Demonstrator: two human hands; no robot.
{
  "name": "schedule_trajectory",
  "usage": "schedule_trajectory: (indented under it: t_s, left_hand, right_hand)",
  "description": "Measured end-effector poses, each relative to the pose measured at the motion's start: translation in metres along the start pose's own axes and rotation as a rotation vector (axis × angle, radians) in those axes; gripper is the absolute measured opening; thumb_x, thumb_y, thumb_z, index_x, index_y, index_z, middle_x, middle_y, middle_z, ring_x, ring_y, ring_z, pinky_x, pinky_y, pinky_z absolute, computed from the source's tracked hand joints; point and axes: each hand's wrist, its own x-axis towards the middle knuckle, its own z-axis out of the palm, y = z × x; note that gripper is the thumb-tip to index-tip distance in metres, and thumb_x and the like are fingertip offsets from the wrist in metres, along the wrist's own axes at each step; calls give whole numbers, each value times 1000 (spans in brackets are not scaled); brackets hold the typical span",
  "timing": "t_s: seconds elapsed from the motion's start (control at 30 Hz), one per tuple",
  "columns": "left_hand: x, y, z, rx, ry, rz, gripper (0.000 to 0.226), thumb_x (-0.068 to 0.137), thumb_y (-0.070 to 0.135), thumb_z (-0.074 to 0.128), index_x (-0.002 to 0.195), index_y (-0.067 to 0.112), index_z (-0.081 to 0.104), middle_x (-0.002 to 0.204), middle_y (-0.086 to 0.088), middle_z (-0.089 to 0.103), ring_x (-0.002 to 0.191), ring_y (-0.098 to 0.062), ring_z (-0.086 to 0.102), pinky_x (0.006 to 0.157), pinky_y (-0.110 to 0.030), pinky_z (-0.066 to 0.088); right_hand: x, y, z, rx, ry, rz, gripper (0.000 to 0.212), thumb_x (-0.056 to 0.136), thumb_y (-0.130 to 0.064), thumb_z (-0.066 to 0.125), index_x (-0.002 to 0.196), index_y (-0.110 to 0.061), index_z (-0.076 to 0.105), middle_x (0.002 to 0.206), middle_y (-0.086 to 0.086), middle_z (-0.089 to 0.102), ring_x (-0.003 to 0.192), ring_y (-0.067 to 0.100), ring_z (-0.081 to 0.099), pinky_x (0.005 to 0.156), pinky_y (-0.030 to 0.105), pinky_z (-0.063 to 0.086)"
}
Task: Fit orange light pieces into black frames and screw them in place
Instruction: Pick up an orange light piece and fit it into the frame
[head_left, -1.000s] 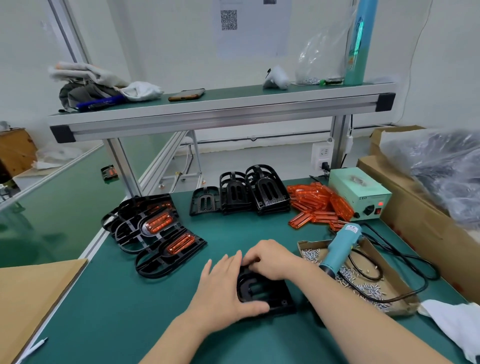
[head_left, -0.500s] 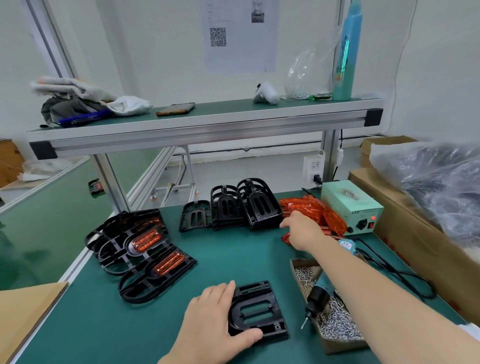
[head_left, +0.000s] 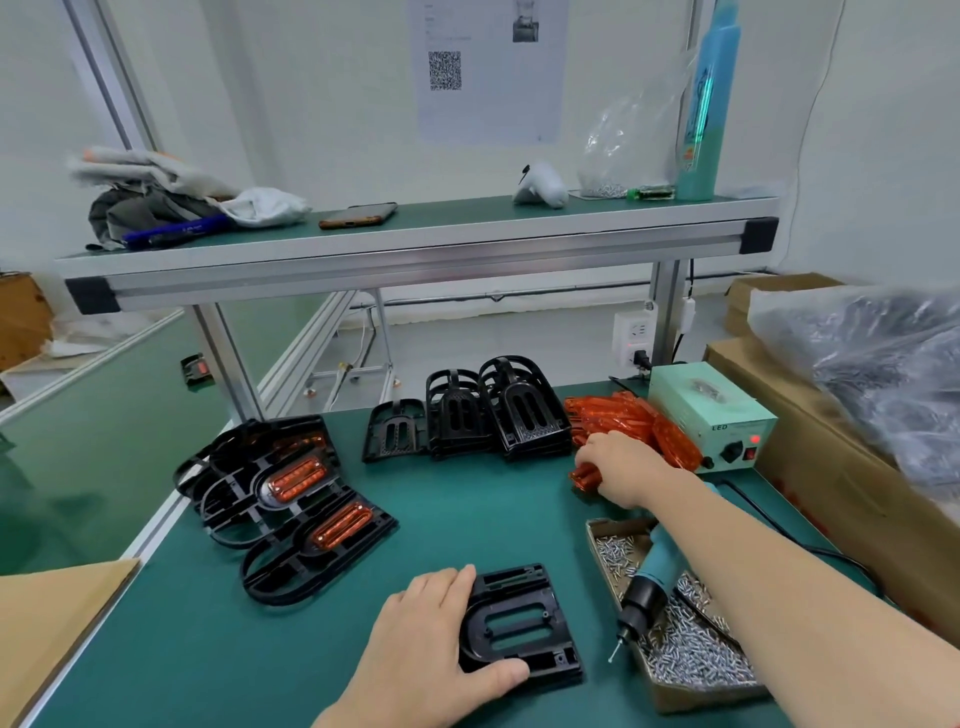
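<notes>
Gripping orange piece, right fingers (left hand presses frame).

A small assembly workshop: a green-matted workbench with aluminium-framed shelf, electric screwdriver over a screw tray lower right, stacked black frames at centre.

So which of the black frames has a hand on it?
The lone frame at the front, under the left hand, its slot empty. The other frames lie untouched farther back.
</notes>
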Motion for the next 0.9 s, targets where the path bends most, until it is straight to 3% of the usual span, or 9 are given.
schedule_trajectory:
  t_s: [0.17, 0.27, 0.33, 0.5, 0.77, 0.83, 0.9]
  left_hand:
    - [-1, 1, 0, 26, 7, 5, 125, 57, 104, 17, 157, 28, 16, 156, 14, 26, 142, -6, 20, 118, -32, 17]
    - [-3, 1, -2, 53, 10, 9, 126, 58, 104, 14, 157, 26, 18, 155, 13, 29, 142, -6, 22, 122, -37, 1]
    - [-5, 1, -3, 60, 11, 6, 125, 60, 104, 14, 156, 25, 20, 154, 12, 31, 142, -6, 23, 122, -40, -5]
    - [-9, 2, -5, 84, 6, 5, 127, 60, 103, 10, 157, 22, 20, 154, 10, 32, 142, -9, 24, 122, -44, -10]
    - [-12, 5, -9, 47, 47, 4, 123, 66, 100, 4, 158, 19, 14, 156, 8, 28, 145, -7, 18, 120, -45, -16]
    - [-12, 8, -13, -52, 140, 3, 113, 74, 95, 11, 157, 20, 16, 154, 10, 31, 144, -3, 18, 121, -39, -15]
    - [-11, 12, -18, -231, 253, 2, 98, 81, 84, 35, 155, 23, 23, 147, 14, 38, 141, 0, 23, 123, -32, -6]
  right_hand:
    - [-20, -11, -10, 378, 121, -84, 39, 87, -17, 72, 124, -23, 61, 113, -7, 62, 104, 17, 60, 92, 28, 46]
    - [-39, -24, -14, 664, 159, -148, 54, 85, -22, 78, 132, -35, 55, 106, -13, 62, 93, 10, 63, 87, 19, 46]
    - [-52, -35, -16, 815, 166, -172, 53, 83, -23, 80, 127, -42, 57, 105, -11, 66, 92, 4, 65, 87, 14, 47]
    - [-69, -56, -13, 1098, 80, -200, 42, 81, -9, 82, 113, -26, 59, 105, 2, 75, 96, 19, 73, 94, 37, 57]
    - [-82, -74, -5, 1290, 19, -255, 42, 82, 1, 79, 115, -15, 58, 116, 7, 73, 98, 21, 70, 95, 37, 53]
    - [-85, -77, -4, 1342, 1, -268, 44, 81, 1, 79, 116, -13, 57, 118, 10, 72, 99, 20, 69, 97, 38, 52]
    - [-88, -80, -4, 1390, -17, -284, 45, 78, -3, 79, 116, -11, 56, 120, 15, 70, 101, 20, 67, 97, 37, 52]
